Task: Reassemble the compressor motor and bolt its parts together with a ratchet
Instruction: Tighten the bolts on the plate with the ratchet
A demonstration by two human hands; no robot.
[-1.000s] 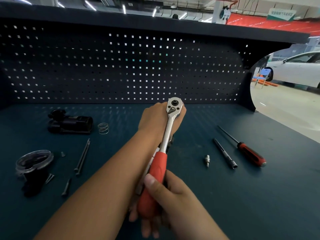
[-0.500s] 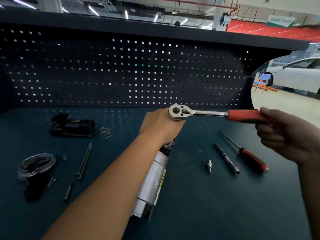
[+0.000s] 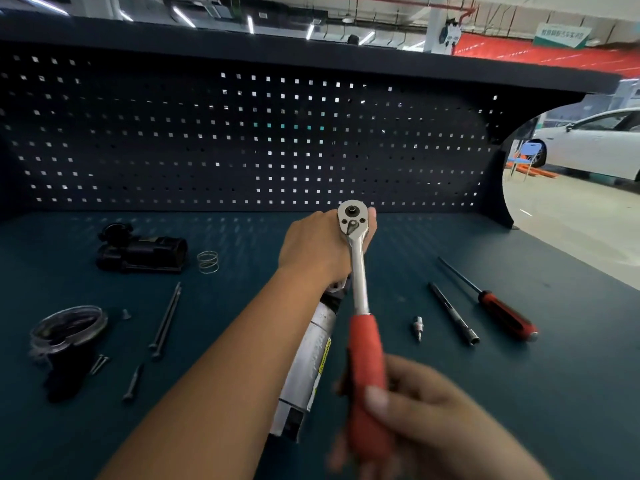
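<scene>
The motor [image 3: 308, 362] is held slanted over the middle of the tabletop [image 3: 519, 393], its far end clamped in the grip of the left hand [image 3: 318, 247]. The ratchet [image 3: 358, 271] is set on that end, its red handle clamped in the grip of the blurred right hand [image 3: 426, 410].

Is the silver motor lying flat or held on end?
Motor on end, tilted: left hand grips its top beneath the ratchet head. Base touching bench: cannot tell.

A red-handled screwdriver [image 3: 498, 311] lies on the workbench [image 3: 519, 393], a white car [image 3: 595, 147] beyond.
</scene>
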